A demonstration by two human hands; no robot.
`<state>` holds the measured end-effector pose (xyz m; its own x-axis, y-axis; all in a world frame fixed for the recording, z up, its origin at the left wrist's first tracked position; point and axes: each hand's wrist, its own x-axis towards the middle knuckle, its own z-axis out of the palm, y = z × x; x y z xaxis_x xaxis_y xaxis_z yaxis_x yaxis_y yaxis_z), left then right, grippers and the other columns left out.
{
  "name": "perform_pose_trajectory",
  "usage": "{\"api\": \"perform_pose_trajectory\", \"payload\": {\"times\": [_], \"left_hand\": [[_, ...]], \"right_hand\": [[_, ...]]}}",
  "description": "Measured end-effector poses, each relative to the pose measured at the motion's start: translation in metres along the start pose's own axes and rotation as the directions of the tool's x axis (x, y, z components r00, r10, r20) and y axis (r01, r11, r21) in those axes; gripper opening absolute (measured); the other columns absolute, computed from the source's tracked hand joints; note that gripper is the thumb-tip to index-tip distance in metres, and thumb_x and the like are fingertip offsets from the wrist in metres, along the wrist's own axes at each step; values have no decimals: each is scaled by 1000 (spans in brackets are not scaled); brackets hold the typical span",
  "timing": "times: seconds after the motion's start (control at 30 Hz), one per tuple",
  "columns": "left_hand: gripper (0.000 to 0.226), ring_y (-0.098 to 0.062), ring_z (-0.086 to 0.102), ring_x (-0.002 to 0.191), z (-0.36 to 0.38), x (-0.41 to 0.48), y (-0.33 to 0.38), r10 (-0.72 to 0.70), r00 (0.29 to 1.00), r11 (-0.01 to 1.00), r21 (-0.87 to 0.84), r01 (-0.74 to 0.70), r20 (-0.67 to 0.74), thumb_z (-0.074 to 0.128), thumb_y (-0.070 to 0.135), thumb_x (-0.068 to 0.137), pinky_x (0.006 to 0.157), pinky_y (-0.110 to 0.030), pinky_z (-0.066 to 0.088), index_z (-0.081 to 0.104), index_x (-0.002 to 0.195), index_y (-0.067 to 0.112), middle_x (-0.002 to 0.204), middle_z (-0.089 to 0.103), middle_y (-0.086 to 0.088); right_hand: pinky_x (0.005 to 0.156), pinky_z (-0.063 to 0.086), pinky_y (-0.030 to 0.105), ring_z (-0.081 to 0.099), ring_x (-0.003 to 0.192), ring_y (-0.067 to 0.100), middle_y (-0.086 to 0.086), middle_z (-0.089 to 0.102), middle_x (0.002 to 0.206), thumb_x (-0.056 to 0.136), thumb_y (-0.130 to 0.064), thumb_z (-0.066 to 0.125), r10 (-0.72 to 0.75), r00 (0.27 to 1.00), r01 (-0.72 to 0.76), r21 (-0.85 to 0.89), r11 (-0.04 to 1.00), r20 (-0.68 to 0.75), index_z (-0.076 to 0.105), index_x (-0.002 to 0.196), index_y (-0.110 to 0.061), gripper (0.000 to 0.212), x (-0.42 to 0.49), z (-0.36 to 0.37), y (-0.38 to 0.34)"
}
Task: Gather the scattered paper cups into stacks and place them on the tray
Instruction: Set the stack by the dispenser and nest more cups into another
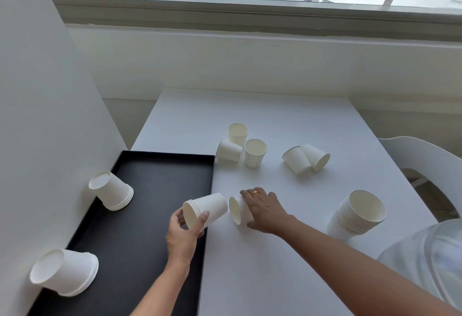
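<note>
- Window-side white table [275,115] carries a black tray [150,178] along its left edge, against a wall panel [37,115].
- Two finished stacks [112,190] [65,272] sit mouth-down on the tray's left side, apparently parked away from the sorting.
- Left hand [182,233] curls fingers and thumb round a short cup stack [207,208], held sideways above the tray's right rim, base pointing right.
- Right hand [265,209], fingers curved, grips a single cup [237,210] lying on the table, its mouth facing that base, probably aligned for nesting.
- Five loose cups lie farther back: a trio [255,153] and a pair [296,160].
- Tall upright stack [357,213] waits near the table's right edge, not yet on the tray.
</note>
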<state>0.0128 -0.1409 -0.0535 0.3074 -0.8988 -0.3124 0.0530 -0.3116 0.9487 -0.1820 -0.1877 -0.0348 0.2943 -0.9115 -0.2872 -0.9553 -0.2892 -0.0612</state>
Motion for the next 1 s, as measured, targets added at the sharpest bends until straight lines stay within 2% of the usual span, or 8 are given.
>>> {"api": "perform_pose_trajectory", "payload": {"times": [0.17,0.3,0.4,0.47,0.6,0.67,0.8,1.0], "left_hand": [[85,-15,60,97,3,-7,7,-21,998,999,41,19,55,79,52,51,86,-40,54,50,124,19,112,60,-1],[70,-15,55,100,6,-11,8,-4,996,993,117,-6,84,79,39,66,82,-28,43,50,126,19,113,59,0],[71,-6,56,93,8,-11,10,18,993,988,148,-36,117,79,41,63,80,-27,43,51,125,20,110,58,3],[77,0,56,92,10,-12,13,15,991,985,167,-37,135,76,49,53,82,-30,49,53,122,23,108,60,5],[80,-9,60,100,13,-11,18,-1,982,986,161,-30,189,75,60,40,90,-40,53,55,113,33,108,63,6],[79,-7,60,99,14,-9,19,-6,976,985,170,-32,219,82,51,50,88,-33,52,56,120,26,108,63,5],[62,5,57,90,19,-2,20,-3,963,981,188,-49,268,80,23,69,70,-13,45,54,125,18,103,62,6],[62,9,54,83,24,10,28,28,968,968,234,-88,248,83,21,65,64,-8,41,57,122,17,95,62,10]], "right_hand": [[92,35,39,39,121,27,6,44,131,80,-23,62,65,997,-66,15,998,43,32,133,-14,61,-7,19,-2],[88,38,36,41,119,27,5,45,127,78,-25,62,107,994,-105,170,980,0,34,131,-14,60,-13,25,-8],[82,41,34,43,115,26,4,47,124,79,-23,59,142,985,-112,269,957,-94,36,127,-15,54,-14,21,-11],[81,41,33,43,114,25,3,48,123,78,-21,58,136,981,-90,305,948,-136,38,127,-16,53,-13,15,-12],[85,45,35,40,117,22,1,47,125,77,-17,61,50,985,11,348,937,-165,39,130,-18,57,-11,7,-14],[89,45,35,39,118,22,2,47,126,77,-16,64,10,984,57,372,926,-176,40,130,-17,59,-10,5,-17],[92,44,34,40,118,23,6,47,127,76,-12,65,-41,976,120,373,920,-214,41,131,-13,60,-7,3,-22],[96,42,33,39,121,23,7,45,131,78,-14,68,-75,967,162,360,919,-245,38,134,-12,63,-1,-6,-17]]}}
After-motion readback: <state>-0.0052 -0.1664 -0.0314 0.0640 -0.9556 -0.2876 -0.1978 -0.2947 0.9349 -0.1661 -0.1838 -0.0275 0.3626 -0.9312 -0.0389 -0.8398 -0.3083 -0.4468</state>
